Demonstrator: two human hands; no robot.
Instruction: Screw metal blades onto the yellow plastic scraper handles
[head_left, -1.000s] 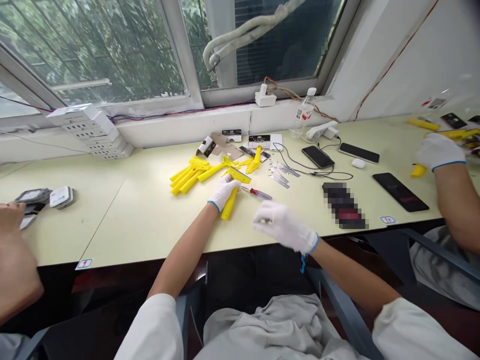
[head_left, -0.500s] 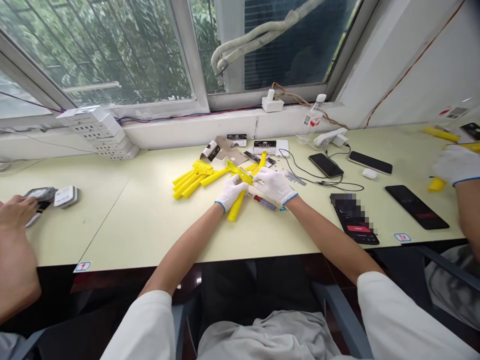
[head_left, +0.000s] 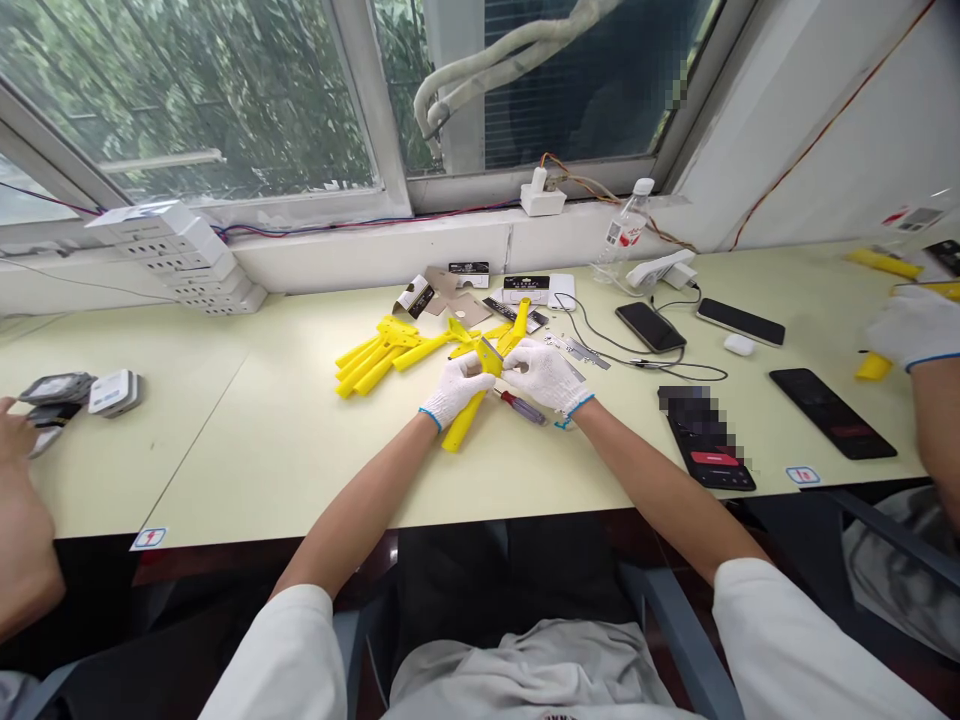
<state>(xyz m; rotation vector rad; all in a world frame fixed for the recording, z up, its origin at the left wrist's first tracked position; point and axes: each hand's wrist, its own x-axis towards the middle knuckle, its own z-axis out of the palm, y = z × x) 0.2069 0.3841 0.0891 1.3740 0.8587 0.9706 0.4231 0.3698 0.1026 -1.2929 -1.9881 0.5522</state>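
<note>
Left hand [head_left: 456,390]: I had it around the yellow tool [head_left: 463,424], seemingly steadying it over the surface [head_left: 300,440].
Right hand [head_left: 545,372]: fingertips bunched at the tool's head; I couldn't tell whether they pinched anything.
Screwdriver [head_left: 523,408]: lay near, apparently for easy reach.

It looked like a small assembly workshop: a long pale worktable [head_left: 247,460] ran beneath a wide window [head_left: 225,100], with blue-edged labels [head_left: 150,538] along its near edge and chairs [head_left: 675,625] side by side. Yellow tool handles [head_left: 382,362], metal blades [head_left: 588,353], a screwdriver [head_left: 526,408] and opened packaging [head_left: 469,311] lay mid-table; a co-worker's gloved hand [head_left: 911,325] showed at right.
</note>
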